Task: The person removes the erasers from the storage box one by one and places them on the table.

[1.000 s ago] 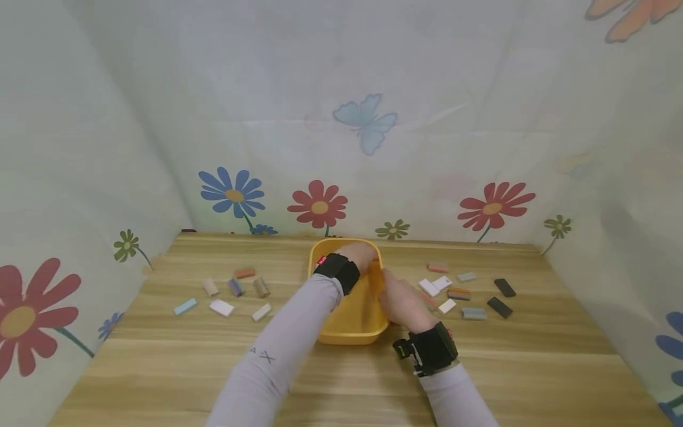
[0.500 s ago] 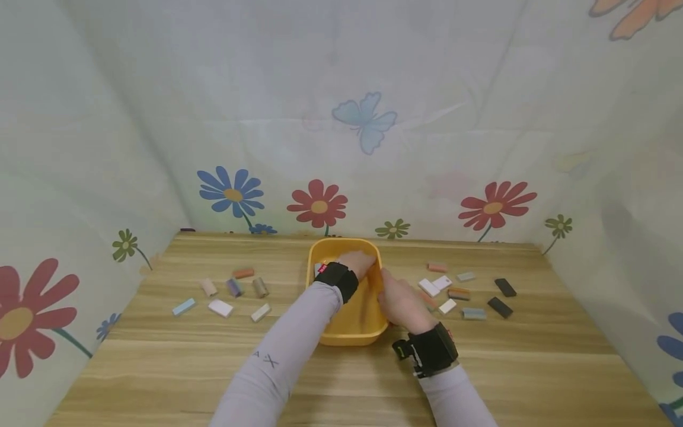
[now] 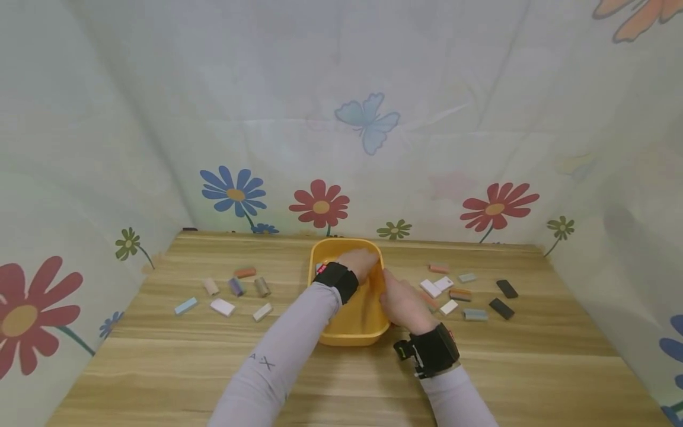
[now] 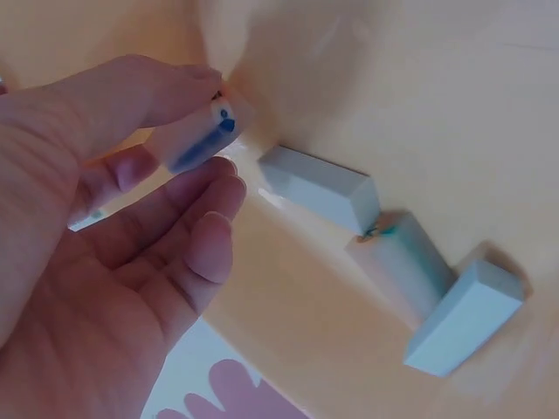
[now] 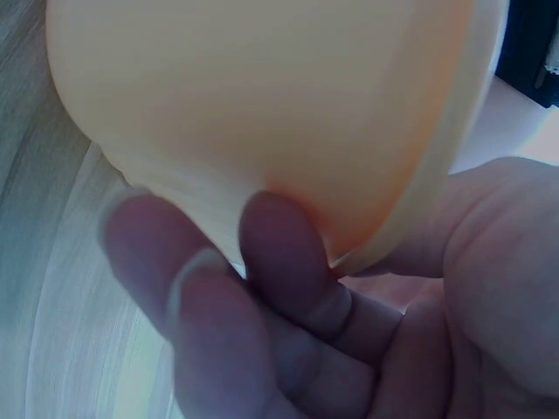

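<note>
A yellow plastic bin stands on the table in the head view. My left hand reaches down inside it, near the far right corner. In the left wrist view, its thumb and fingers pinch a small pale eraser with a dark blue print. Below that lie a white block-shaped eraser, a pale one with a green stripe and another white one, on the bin's floor. My right hand grips the bin's right wall, thumb and fingers on either side of the rim.
Left of the bin, several small blocks lie scattered, among them a light blue one and a white one. More are spread to the right, including a black one and a grey-blue one. A flowered cloth hangs behind the table.
My left hand has drawn back slightly inside the bin, and a grey piece at the bin's left wall has come into sight. My right hand keeps its grip on the bin.
</note>
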The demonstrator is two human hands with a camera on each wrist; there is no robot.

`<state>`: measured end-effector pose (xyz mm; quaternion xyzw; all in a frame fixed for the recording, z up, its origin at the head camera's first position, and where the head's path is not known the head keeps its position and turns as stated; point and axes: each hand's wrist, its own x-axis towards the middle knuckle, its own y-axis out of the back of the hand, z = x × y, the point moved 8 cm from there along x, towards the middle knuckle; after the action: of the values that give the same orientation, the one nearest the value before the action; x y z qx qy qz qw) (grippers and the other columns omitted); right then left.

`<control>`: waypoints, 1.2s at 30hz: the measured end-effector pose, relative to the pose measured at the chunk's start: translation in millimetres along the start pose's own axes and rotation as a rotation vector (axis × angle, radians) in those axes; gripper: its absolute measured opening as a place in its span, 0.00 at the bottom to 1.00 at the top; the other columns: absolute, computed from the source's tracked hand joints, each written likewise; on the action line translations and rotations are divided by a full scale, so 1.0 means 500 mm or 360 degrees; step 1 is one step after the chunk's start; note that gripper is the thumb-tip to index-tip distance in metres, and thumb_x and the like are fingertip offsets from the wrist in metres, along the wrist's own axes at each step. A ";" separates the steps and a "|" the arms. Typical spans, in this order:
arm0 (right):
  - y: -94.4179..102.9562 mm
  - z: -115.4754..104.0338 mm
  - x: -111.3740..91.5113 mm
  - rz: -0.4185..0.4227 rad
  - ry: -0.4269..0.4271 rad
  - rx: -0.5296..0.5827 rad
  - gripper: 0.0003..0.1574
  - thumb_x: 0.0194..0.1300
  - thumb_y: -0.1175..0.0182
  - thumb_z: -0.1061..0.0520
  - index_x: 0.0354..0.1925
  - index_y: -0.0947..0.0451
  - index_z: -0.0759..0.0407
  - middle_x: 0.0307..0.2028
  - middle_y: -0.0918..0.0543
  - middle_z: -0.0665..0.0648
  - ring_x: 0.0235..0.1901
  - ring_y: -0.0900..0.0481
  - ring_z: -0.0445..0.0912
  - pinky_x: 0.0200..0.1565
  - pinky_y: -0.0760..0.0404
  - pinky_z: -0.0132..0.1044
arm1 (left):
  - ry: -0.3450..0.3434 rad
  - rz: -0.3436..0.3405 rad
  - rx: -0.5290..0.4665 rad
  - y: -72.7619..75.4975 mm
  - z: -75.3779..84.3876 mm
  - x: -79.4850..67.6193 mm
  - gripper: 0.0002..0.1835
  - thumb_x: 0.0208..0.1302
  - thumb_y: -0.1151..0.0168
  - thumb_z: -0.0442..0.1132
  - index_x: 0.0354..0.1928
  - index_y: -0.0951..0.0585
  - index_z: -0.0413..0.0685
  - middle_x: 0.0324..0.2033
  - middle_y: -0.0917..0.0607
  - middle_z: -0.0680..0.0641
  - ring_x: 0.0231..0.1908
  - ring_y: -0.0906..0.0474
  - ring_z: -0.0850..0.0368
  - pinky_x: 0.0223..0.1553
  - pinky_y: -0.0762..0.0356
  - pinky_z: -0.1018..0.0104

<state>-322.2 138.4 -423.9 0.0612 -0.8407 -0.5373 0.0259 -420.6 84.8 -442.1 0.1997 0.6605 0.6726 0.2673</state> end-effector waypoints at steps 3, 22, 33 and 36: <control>0.000 -0.001 0.001 0.0028 0.0035 -0.0021 0.32 0.68 0.46 0.64 0.67 0.39 0.68 0.29 0.23 0.59 0.24 0.25 0.48 0.23 0.28 0.38 | -0.0008 -0.0001 -0.0018 0.013 0.005 -0.016 0.22 0.58 0.32 0.30 0.54 0.24 0.50 0.44 0.18 0.47 0.44 0.22 0.51 0.49 0.25 0.60; -0.004 0.000 0.001 0.0022 0.0060 -0.0011 0.28 0.68 0.48 0.64 0.65 0.38 0.70 0.32 0.21 0.63 0.25 0.24 0.48 0.25 0.25 0.38 | -0.0077 0.0112 -0.0301 0.083 -0.022 -0.098 0.27 0.58 0.30 0.32 0.58 0.29 0.43 0.38 0.20 0.49 0.36 0.24 0.55 0.43 0.25 0.68; -0.005 0.000 -0.001 -0.0029 -0.0033 0.0093 0.32 0.70 0.49 0.63 0.69 0.42 0.67 0.34 0.21 0.64 0.21 0.24 0.46 0.22 0.25 0.37 | 0.0008 0.0456 -0.0674 0.113 -0.151 -0.228 0.26 0.56 0.31 0.32 0.56 0.29 0.40 0.34 0.23 0.46 0.36 0.26 0.52 0.39 0.26 0.60; -0.003 -0.004 -0.002 -0.0032 -0.0022 0.0108 0.32 0.70 0.50 0.63 0.69 0.43 0.68 0.33 0.21 0.64 0.19 0.24 0.45 0.21 0.25 0.37 | 0.0091 0.0513 -0.0718 0.117 -0.196 -0.277 0.27 0.56 0.33 0.32 0.58 0.30 0.39 0.38 0.22 0.44 0.37 0.26 0.51 0.41 0.26 0.57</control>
<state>-321.1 136.1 -424.6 0.0668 -0.8580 -0.5091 0.0127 -379.6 -76.9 -376.7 0.2187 0.4610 0.8419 0.1759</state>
